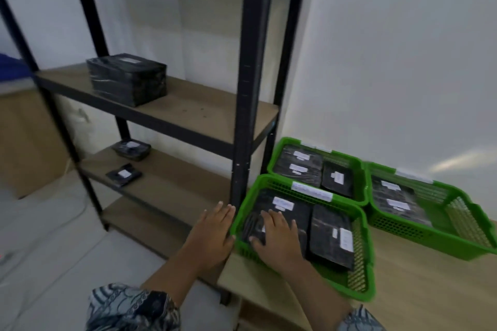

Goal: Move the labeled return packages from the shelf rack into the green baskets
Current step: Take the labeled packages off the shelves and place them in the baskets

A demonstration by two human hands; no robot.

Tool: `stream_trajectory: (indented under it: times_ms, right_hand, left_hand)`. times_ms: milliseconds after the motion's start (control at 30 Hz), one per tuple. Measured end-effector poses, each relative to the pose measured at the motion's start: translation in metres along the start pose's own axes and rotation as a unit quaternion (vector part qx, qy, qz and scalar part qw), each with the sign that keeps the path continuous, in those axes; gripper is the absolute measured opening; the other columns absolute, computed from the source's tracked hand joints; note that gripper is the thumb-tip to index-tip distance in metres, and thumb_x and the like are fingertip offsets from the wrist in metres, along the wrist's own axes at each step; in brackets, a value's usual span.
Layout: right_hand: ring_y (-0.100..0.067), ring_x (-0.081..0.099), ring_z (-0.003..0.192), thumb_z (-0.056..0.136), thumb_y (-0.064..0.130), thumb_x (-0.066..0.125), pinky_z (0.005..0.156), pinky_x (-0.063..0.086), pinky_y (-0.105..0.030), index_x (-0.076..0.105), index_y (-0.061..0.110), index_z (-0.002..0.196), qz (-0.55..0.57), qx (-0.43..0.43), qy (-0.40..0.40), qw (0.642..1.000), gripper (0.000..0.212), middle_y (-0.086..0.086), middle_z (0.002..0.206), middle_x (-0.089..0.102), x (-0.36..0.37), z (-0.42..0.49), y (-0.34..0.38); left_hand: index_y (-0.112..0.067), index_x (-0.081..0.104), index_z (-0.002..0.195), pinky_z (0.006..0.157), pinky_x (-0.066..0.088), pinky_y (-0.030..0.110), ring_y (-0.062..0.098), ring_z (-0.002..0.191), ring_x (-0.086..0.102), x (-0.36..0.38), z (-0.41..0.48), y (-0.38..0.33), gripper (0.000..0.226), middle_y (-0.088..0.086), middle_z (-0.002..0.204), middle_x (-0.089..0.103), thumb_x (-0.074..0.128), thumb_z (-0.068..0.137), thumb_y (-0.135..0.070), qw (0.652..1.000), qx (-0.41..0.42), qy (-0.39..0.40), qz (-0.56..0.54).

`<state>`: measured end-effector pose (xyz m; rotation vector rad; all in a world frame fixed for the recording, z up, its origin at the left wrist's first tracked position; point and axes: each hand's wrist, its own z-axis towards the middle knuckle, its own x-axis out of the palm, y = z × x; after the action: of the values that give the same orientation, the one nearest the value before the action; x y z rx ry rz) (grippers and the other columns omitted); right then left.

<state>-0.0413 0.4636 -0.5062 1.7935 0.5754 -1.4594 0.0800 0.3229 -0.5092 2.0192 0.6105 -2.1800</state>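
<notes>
Surface: a pale wood-grain surface (416, 290) at lower right. Its near-left corner lies just beside the rack's front post, and it carries three green baskets.
Room: a plain white wall (390, 62) runs behind rack and surface. The pale floor (53, 250) fills the lower left, with a white cable (78, 212) trailing over it. A brown cardboard box (27, 142) stands at far left.
Shelf rack (250, 88): black posts and wood-tone boards, standing just left of the surface.
Stack of packages (126, 78): black-wrapped with a white label on top, on the left part of the upper visible shelf.
Small packages: one (131, 149) and another (123, 174), both labeled, lie apart on the shelf below.
Near basket (369, 263): holds two black labeled packages side by side, the large package (304, 215) and a narrower package (330, 236).
Rear basket (290, 141): sits against the wall with labeled packages inside.
Right basket (430, 236): labeled packages fill its left half.
Left hand (212, 228): fingers straight, laid against the outside of the near basket's left wall, holding nothing.
Right hand (277, 234): flat with fingers spread, resting on top of the large package and not curled round it.
Sleeves (134, 309): blue-and-white patterned cloth.
</notes>
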Motion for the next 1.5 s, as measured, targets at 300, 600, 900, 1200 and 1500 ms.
stream_trajectory:
  times_ms: [300, 600, 900, 1200, 1500]
  right_hand:
    - [-0.023, 0.005, 0.149, 0.093, 0.051, 0.042, 0.118, 0.002, -0.049, 0.015, 0.017, 0.152, -0.005, -0.082, 0.031, 0.996, 0.072, -0.003, 0.160, 0.013, 0.028, 0.048, 0.102]
    - [-0.023, 0.008, 0.148, 0.093, 0.050, 0.043, 0.118, 0.005, -0.048, 0.018, 0.018, 0.151, 0.006, -0.073, 0.040, 0.997, 0.071, -0.005, 0.159, 0.017, 0.053, 0.137, 0.165]
    - [-0.022, 0.006, 0.149, 0.094, 0.049, 0.041, 0.119, 0.003, -0.045, 0.016, 0.018, 0.152, 0.029, -0.048, 0.064, 0.996, 0.071, -0.004, 0.160, 0.014, 0.063, 0.216, 0.222]
    - [-0.022, 0.005, 0.149, 0.094, 0.049, 0.040, 0.119, 0.005, -0.046, 0.015, 0.018, 0.152, 0.027, 0.030, 0.081, 0.996, 0.071, -0.003, 0.161, 0.011, 0.095, 0.275, 0.300]
    - [-0.025, 0.003, 0.148, 0.097, 0.044, 0.039, 0.119, 0.005, -0.046, 0.011, 0.018, 0.152, 0.053, 0.128, 0.081, 0.987, 0.067, -0.004, 0.161, 0.009, 0.132, 0.319, 0.412]
  left_hand:
    - [-0.009, 0.005, 0.148, 0.115, 0.006, 0.040, 0.021, 0.144, -0.001, -0.021, -0.030, 0.094, 0.068, 0.007, 0.157, 0.007, 0.028, 0.093, -0.041, 0.996, -0.082, 0.014, 0.015]
    - [-0.011, -0.001, 0.148, 0.116, 0.002, 0.041, 0.021, 0.143, -0.006, -0.035, 0.013, 0.186, 0.067, 0.006, 0.158, 0.000, 0.034, 0.098, -0.037, 0.993, -0.077, 0.073, 0.058]
    - [-0.013, -0.003, 0.148, 0.114, 0.000, 0.040, 0.020, 0.143, -0.007, -0.054, 0.059, 0.272, 0.069, 0.006, 0.157, -0.004, 0.036, 0.097, -0.035, 0.992, -0.092, 0.079, 0.044]
    - [-0.011, -0.003, 0.148, 0.114, 0.000, 0.041, 0.022, 0.143, -0.005, -0.061, 0.083, 0.377, 0.068, 0.008, 0.157, -0.004, 0.035, 0.097, -0.036, 0.988, -0.011, 0.134, 0.080]
    - [-0.008, 0.002, 0.149, 0.115, 0.007, 0.041, 0.023, 0.143, -0.002, -0.082, 0.087, 0.526, 0.064, 0.007, 0.157, 0.002, 0.030, 0.098, -0.037, 0.978, 0.066, 0.162, 0.116]
